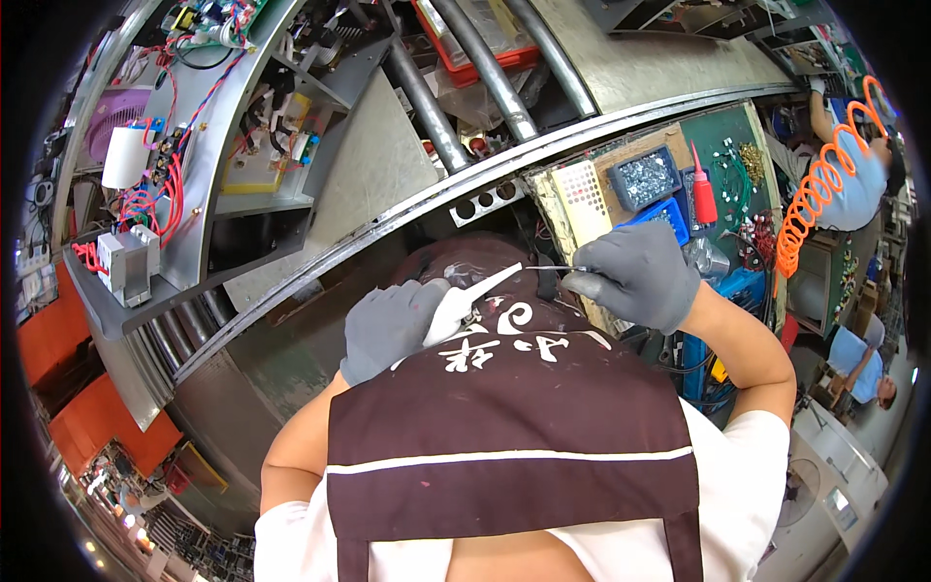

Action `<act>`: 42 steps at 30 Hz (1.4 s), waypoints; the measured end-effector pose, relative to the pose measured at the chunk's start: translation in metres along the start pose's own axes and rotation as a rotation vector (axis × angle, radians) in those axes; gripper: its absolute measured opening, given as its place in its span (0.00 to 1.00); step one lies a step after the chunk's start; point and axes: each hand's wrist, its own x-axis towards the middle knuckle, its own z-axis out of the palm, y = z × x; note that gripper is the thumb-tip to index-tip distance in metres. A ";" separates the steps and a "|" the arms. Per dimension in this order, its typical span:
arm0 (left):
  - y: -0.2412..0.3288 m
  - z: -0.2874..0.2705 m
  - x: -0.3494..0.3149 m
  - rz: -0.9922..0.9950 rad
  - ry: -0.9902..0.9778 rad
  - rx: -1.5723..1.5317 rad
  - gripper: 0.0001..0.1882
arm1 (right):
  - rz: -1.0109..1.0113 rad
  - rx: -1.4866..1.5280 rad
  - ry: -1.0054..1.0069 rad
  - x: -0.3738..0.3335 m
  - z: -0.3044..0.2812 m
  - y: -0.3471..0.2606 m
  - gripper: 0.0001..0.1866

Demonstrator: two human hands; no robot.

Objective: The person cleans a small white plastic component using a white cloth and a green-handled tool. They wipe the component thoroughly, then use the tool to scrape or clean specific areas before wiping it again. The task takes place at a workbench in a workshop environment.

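Note:
My left hand [393, 325], in a grey glove, is closed around a white squeeze bottle [448, 318]. The bottle's long tapered nozzle [493, 282] points up and to the right. In my right hand [635, 276], also gloved in grey, the fingers pinch a thin dark metal rod [551, 268]. The rod's far end is close to the nozzle tip; whether it goes inside I cannot tell. Both hands are in front of my dark apron [514, 417].
On the bench to the right are a tray of small metal parts [645, 179], a blue bin [667, 215] and a red pointed bottle [703, 197]. An orange coiled hose [797, 218] hangs beyond. Conveyor rollers [485, 68] and a wired metal chassis [194, 194] stand ahead and left. Other people are at right.

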 end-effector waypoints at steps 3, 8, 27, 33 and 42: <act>-0.001 0.000 0.001 0.020 -0.014 -0.009 0.20 | -0.032 -0.016 0.023 0.001 0.001 0.002 0.11; -0.001 -0.002 0.001 0.056 -0.026 -0.026 0.20 | -0.122 -0.059 0.019 0.003 0.000 0.004 0.10; 0.002 -0.003 0.005 0.149 0.043 0.047 0.13 | -0.080 0.455 -0.390 0.030 0.005 0.026 0.07; 0.001 0.005 0.008 0.195 0.084 0.113 0.11 | -0.030 0.463 -0.515 0.035 0.009 0.017 0.10; 0.007 0.002 0.013 0.169 -0.064 0.122 0.10 | -0.185 -0.145 -0.512 0.034 0.001 -0.003 0.09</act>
